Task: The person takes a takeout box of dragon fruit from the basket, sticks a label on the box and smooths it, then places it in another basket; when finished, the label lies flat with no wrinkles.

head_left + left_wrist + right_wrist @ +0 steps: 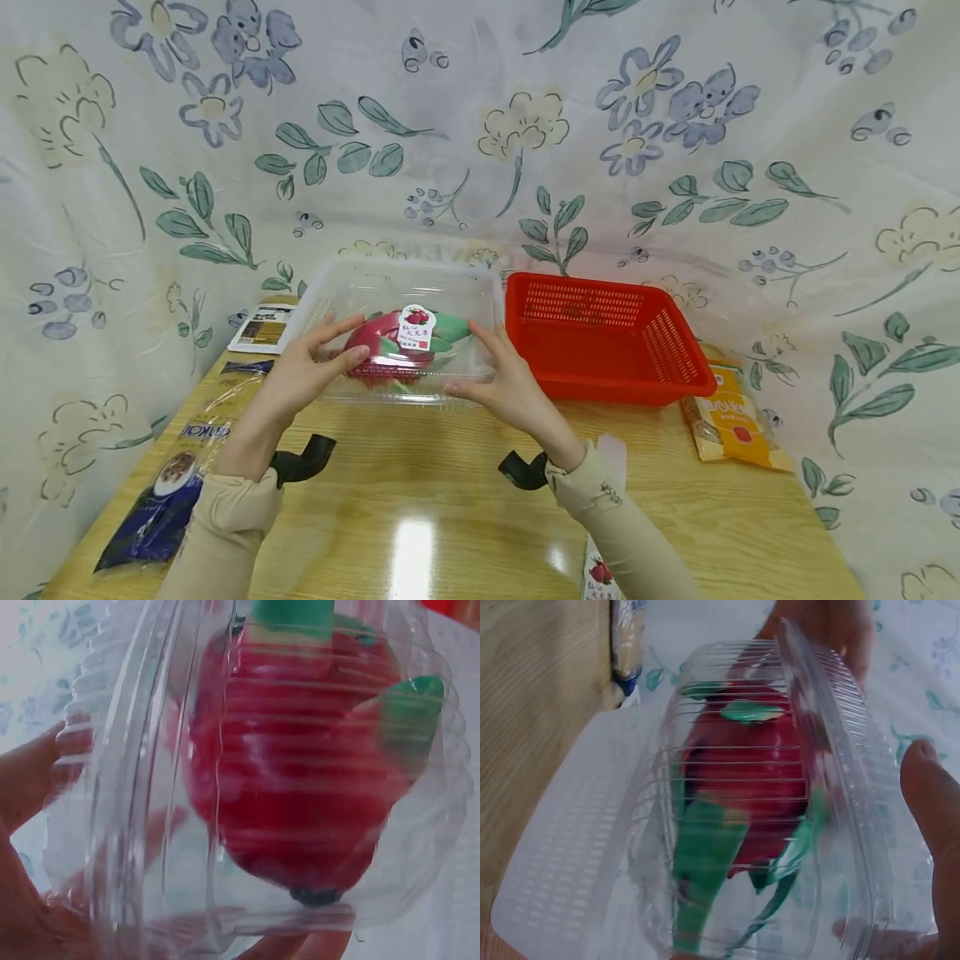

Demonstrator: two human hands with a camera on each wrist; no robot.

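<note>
A clear plastic clamshell box (450, 379) is held by both hands over the white basket (311, 302), which shows partly behind it. Inside lies a red dragon fruit (371, 340) with green scales; a white label (415, 329) is on the lid. My left hand (311, 367) grips the box's left end, thumb on the near side. At the right end my right hand (498, 379) holds it, thumb low on the near edge. Through the ribbed plastic, the dragon fruit (292, 765) fills much of the left wrist view. Box and basket overlap in the right wrist view.
Beside the white basket stands a red basket (600, 354). A yellow-orange bag (731, 417) lies right of it. On the left are a blue bag (153, 508) and a brown-and-white packet (262, 327). A printed strip (600, 575) lies under the right forearm. Floral cloth hangs behind.
</note>
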